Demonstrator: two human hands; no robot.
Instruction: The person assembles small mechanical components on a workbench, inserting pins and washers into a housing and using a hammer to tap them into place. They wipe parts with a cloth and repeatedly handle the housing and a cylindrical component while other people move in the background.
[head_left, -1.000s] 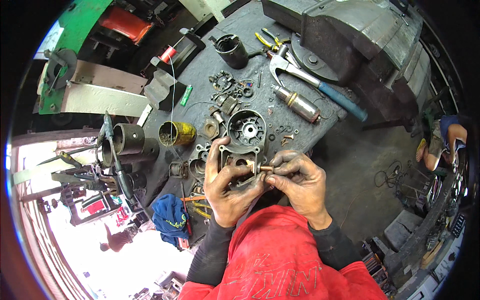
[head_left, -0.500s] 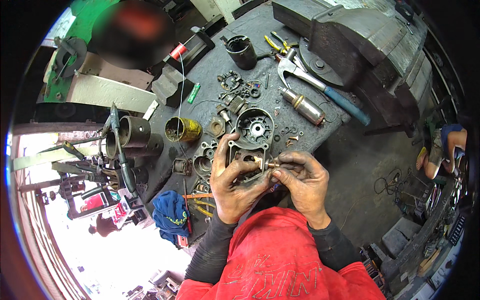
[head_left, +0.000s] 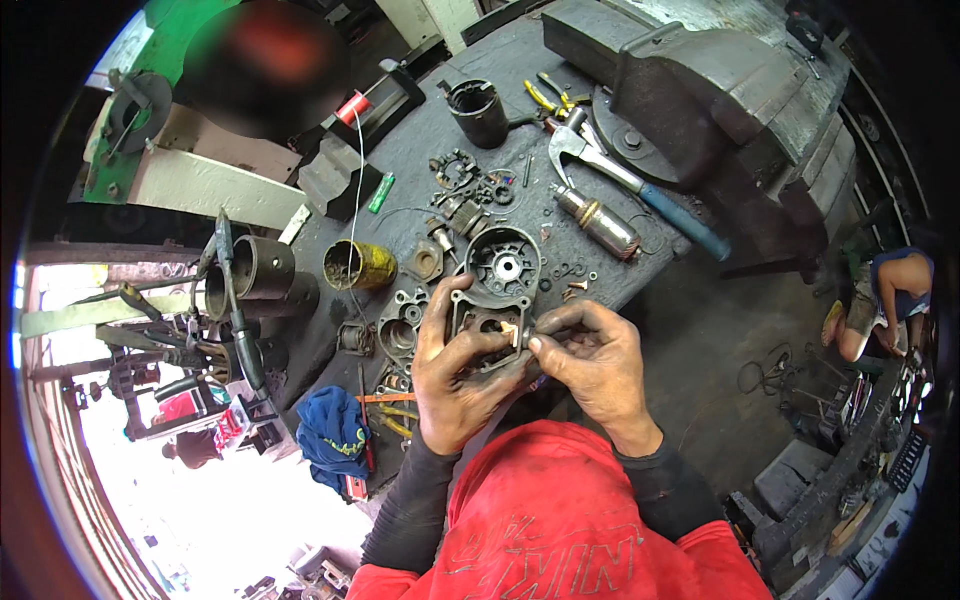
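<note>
My left hand (head_left: 450, 385) is closed round the lower part of a grey cast-metal housing (head_left: 462, 312), its index finger along the left side. The housing has a round bore at the far end and a squarish open chamber nearest me. Inside that chamber shows a copper-coloured piece (head_left: 509, 333), with my left thumb and fingers beside it. Against the chamber's right wall, my right hand (head_left: 595, 370) pinches a small bolt-like metal part (head_left: 528, 336). Fingertips cover most of that part, so how deep it sits in the wall cannot be seen.
Beyond the housing lie an armature (head_left: 605, 225), a blue-handled hammer (head_left: 640, 185), pliers (head_left: 545, 98) and a dark cylinder (head_left: 478, 115). Gears, washers and screws are scattered close by. A yellow can (head_left: 370, 265) stands left, a large vise (head_left: 710, 100) far right. Another person (head_left: 890, 290) crouches at right.
My right hand has moved left, bringing the bolt-like part up against the housing wall; less of it shows now. My left hand keeps its hold. The whole view has shifted slightly.
</note>
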